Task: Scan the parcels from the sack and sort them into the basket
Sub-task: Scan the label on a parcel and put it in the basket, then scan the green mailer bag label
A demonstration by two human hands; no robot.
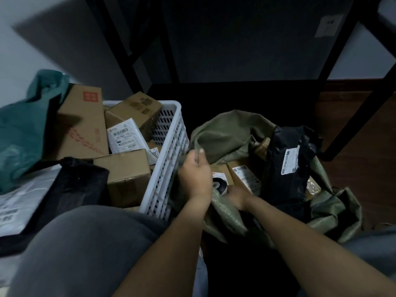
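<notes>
Holding open the woven sack (225, 133), left hand (196, 174) clamps curled fingers on its rim just beside the white basket (169, 159), exposing the labelled boxes (244, 176) and black mailer (287, 163) inside, while right hand (236, 196) reaches in, fingers hidden, grip unclear.

The sack (225, 133) is showing as coarse woven plastic cloth, olive and matt, creasing softly. The basket (171, 146) is looking like smooth white plastic with a slight sheen. The boxes (83, 125) in it are reading as matt brown cardboard. The black bag (278, 179) in the sack is gleaming as crinkled plastic film, carrying a paper label (290, 160). The floor (342, 108) is appearing as dark polished wood.
</notes>
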